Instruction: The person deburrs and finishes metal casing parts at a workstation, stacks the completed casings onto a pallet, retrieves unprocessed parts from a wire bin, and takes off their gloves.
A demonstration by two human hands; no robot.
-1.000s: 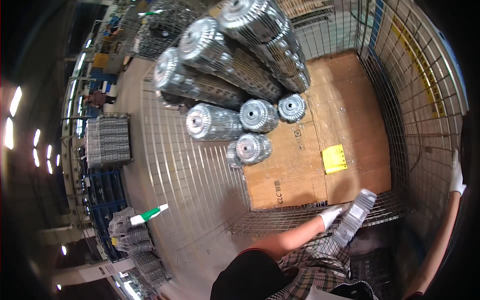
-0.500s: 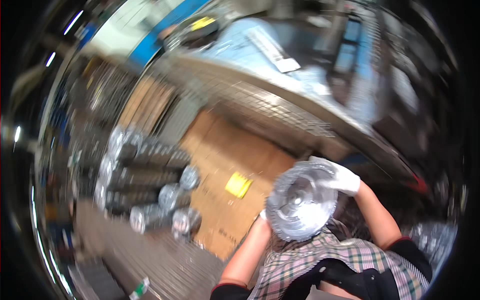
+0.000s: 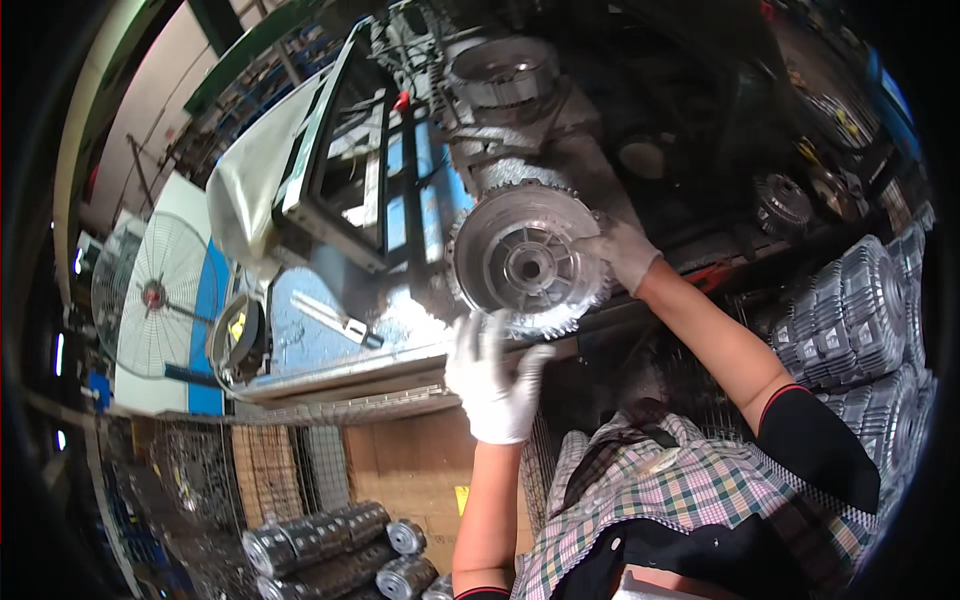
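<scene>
A round, hollow cast-metal housing (image 3: 475, 250) with a toothed rim and a spoked hub is at the bench's front edge, its open side toward me. My right hand (image 3: 622, 255), in a white glove, grips its right rim with the fingers reaching inside. My left hand (image 3: 495, 390), also gloved, is open at the lower left of the rim, fingers apart and pointing up. Whether its fingertips touch the rim I cannot tell. Behind the housing, a similar round metal part (image 3: 505, 75) sits on a machine fixture.
On the blue bench top lie a caliper-like tool (image 3: 335, 318) and a round black tray (image 3: 238, 335). A dark-framed stand (image 3: 335, 170) rises behind them. Stacked metal castings (image 3: 845, 315) fill the right; more lie in a wire cage (image 3: 335, 545) below. A fan (image 3: 152, 293) stands far left.
My view has swung from the cage of stacked castings to the bench. The housing has gone from in front of my body to the bench edge, and my left hand has come off it.
</scene>
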